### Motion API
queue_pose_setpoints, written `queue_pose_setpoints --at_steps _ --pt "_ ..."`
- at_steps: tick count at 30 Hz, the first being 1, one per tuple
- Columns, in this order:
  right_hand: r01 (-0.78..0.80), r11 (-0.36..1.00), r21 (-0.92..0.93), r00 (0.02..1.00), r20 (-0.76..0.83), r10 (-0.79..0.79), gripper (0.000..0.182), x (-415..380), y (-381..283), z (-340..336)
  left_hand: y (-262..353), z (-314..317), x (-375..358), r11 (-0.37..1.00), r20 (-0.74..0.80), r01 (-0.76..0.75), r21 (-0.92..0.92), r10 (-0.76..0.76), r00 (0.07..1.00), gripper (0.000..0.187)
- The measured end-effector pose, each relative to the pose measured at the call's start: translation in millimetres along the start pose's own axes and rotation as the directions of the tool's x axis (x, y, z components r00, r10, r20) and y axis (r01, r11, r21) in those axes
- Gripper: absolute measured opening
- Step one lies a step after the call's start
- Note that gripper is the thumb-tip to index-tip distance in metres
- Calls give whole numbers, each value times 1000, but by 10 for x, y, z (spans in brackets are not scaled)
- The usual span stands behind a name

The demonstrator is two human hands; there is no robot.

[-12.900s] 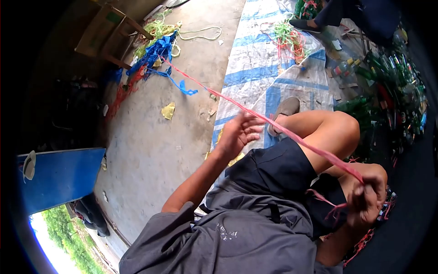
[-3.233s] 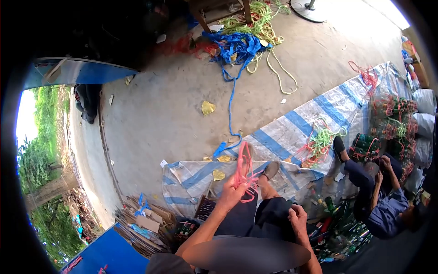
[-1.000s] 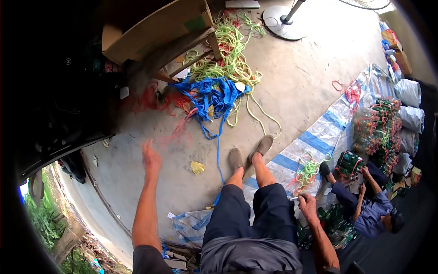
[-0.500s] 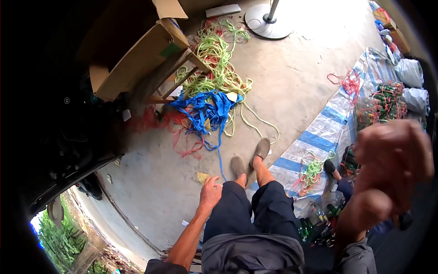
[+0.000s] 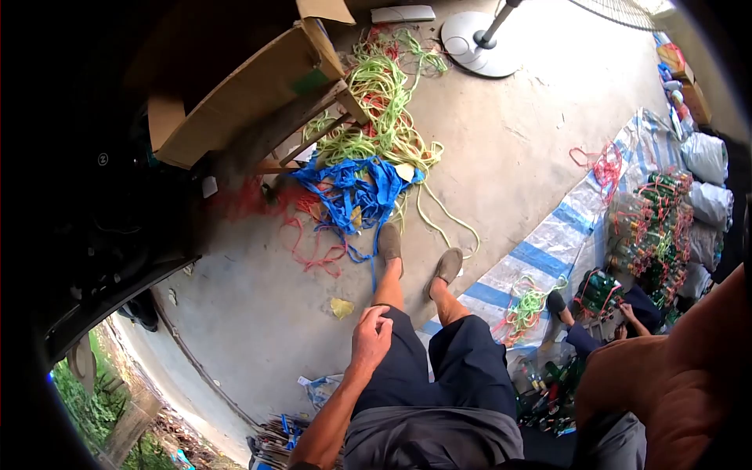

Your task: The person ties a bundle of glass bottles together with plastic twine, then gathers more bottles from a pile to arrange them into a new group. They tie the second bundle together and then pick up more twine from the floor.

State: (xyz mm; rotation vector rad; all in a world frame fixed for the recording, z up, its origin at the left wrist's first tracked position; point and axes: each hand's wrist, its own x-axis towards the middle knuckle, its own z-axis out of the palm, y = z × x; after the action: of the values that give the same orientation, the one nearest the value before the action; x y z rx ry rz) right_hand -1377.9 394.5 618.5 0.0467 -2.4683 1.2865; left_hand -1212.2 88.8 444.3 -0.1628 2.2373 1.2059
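Observation:
My left hand (image 5: pixel 371 337) hangs in front of my left thigh, its fingers loosely bent and somewhat apart, with nothing visible in it. On my right, a large bare stretch of my raised arm (image 5: pixel 666 372) fills the lower right; its hand is outside the picture. Ahead of my shoes, a heap of blue plastic strap (image 5: pixel 356 192) lies on the floor, one strand trailing toward my left foot. Behind it spreads a tangle of light green cord (image 5: pixel 384 102) mixed with red strands. Neither heap is touched by a hand.
A cardboard box (image 5: pixel 243 90) sits on a wooden stand at left. The fan base (image 5: pixel 472 47) stands ahead. Right, a striped tarp (image 5: pixel 540 251) lies near bundled bottles (image 5: pixel 662 227), loose bottles (image 5: pixel 548 395) and another person's hands (image 5: pixel 629 315). A yellow leaf (image 5: pixel 341 308) lies near my left hand.
My left foot has stepped forward to the blue strap. My right hand has left the picture, with its arm lower right. Bottles and another person's hands at right are now uncovered.

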Motion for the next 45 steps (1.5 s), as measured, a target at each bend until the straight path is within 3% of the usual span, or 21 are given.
queue_pose_setpoints --at_steps 12,18,22,27,31,34,36,37,39,40,41,43,45 --pt "-110 994 -18 990 81 112 49 302 488 1065 79 -1085 555 999 -2 -20 46 20 1000 26" --pt "-124 992 20 990 76 123 47 354 704 1273 78 -1228 709 992 39 -46 121 42 998 23" --pt "-131 991 37 989 71 129 45 384 835 1287 204 -1119 869 987 48 -24 158 16 999 23" --pt "-104 991 84 993 57 99 43 493 931 1068 615 -765 1126 998 53 -14 56 11 999 22" --pt "72 981 181 997 -44 -65 42 849 710 324 799 -376 1254 997 83 -44 66 38 996 23" --pt "261 933 250 951 -231 -204 41 981 712 -196 832 3 1381 999 105 -16 -30 19 994 23" --pt "285 915 287 930 -313 -191 40 930 870 -243 736 279 1534 999 133 -23 -48 29 991 25" --pt "210 924 320 947 -303 -111 40 901 1017 -168 565 451 1616 995 179 37 -94 -19 984 24" --pt "-140 917 373 963 -165 214 39 772 1415 249 232 798 1810 999 164 -17 -39 24 986 24" --pt "-511 804 302 845 4 535 32 685 1623 511 122 934 1892 998 179 30 -60 -19 984 25" --pt "-644 715 271 757 92 647 35 466 1988 809 -131 1140 1953 998 169 49 -33 -43 985 25" --pt "-728 657 197 684 149 714 44 -57 2755 1423 -309 1379 2099 984 259 173 -38 -157 953 26" --pt "-730 683 28 671 217 709 57 -513 3364 1937 -501 1564 2167 974 333 215 -71 -180 926 27"
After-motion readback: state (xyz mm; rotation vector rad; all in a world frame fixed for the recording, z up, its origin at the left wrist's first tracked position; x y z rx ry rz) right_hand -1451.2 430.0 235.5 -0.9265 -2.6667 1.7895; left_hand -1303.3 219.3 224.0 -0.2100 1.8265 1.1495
